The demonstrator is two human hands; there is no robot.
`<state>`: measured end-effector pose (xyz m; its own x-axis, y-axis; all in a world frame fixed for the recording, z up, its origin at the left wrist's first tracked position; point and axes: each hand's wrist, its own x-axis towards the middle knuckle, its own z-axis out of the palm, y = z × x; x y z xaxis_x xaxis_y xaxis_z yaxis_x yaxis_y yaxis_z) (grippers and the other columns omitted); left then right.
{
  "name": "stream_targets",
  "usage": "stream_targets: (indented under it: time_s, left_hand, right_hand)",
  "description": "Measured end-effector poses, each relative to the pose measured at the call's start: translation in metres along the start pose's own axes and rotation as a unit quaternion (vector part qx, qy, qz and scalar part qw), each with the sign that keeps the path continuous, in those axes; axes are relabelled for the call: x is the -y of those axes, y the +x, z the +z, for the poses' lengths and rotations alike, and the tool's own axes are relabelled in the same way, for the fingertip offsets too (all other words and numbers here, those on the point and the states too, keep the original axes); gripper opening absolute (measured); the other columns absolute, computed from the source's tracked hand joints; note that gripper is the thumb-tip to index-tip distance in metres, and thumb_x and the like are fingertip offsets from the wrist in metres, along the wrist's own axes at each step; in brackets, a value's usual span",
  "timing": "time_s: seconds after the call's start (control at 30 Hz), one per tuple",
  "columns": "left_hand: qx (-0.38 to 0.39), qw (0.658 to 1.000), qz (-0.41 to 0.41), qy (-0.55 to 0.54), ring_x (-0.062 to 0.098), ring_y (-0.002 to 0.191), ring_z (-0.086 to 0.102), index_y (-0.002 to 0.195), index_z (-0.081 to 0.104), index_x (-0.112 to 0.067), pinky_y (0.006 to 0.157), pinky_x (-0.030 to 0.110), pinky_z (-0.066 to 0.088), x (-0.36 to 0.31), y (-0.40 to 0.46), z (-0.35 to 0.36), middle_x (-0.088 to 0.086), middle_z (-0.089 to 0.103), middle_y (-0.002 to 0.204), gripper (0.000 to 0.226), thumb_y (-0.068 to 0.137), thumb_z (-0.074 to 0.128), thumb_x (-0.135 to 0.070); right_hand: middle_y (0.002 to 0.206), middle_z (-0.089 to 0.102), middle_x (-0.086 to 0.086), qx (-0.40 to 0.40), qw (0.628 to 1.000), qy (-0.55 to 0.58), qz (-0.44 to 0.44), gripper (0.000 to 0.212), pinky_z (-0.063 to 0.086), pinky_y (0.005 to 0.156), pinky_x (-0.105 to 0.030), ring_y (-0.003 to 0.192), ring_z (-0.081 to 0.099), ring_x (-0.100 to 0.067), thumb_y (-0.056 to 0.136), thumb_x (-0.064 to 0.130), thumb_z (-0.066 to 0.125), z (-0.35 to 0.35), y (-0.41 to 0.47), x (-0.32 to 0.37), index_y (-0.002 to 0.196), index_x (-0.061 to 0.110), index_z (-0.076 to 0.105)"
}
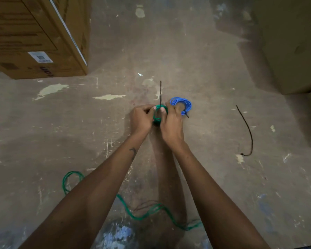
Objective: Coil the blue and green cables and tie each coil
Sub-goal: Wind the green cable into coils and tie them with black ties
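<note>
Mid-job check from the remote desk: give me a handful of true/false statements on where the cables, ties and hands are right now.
1. Both hands, left hand and right hand, hold the green coil. True.
2. The blue coil lies beside the cardboard box. False: it lies on the floor just right of the hands.
3. A black tie sticks up from the green coil. True.
4. No spare tie is left. False: a loose black tie lies on the floor to the right.
5. More green cable lies uncoiled near the person. True.

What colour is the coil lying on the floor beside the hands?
Blue coil, seen in the head view.
</note>
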<state>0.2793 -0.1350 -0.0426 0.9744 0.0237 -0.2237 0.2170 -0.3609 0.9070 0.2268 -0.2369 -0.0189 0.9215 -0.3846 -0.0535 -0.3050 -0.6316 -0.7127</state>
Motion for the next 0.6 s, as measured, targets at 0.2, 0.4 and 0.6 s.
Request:
stream_targets:
  time_s: [0.2,0.4,0.6]
  left_hand:
    - [-0.011,0.992,0.079,0.099,0.025,0.098,0.072,0.110,0.080,-0.014,0.088,0.037,0.056,-0.008,-0.021,-0.007,0.010,0.079,0.104,0.036,0.100,0.052,-0.034]
    - [-0.048,0.987,0.124,0.095,0.023,0.118,0.067,0.130,0.072,-0.012,0.105,0.037,0.052,0.014,-0.086,-0.049,0.007,0.074,0.125,0.038,0.101,0.053,-0.027]
    - [-0.017,0.996,0.079,0.025,0.016,0.106,0.073,0.129,0.071,-0.014,0.098,0.042,0.058,0.038,-0.150,-0.079,0.003,0.077,0.118,0.029,0.102,0.062,-0.021]
  right_hand:
    - [0.151,0.048,-0.022,-0.007,0.998,-0.045,-0.048,0.047,0.045,0.114,-0.047,0.138,0.050,-0.039,0.111,0.027,0.048,-0.001,-0.024,0.000,0.150,0.000,0.049]
    - [0.149,0.049,-0.014,-0.009,0.995,-0.073,-0.063,0.058,0.052,0.101,-0.046,0.130,0.055,-0.032,0.108,0.027,0.050,-0.022,-0.091,0.005,0.161,0.010,0.034]
    - [0.140,0.056,-0.015,0.056,0.990,-0.091,-0.092,0.047,0.051,0.104,-0.046,0.125,0.059,-0.034,0.105,0.023,0.054,-0.024,-0.160,0.009,0.150,0.010,0.049]
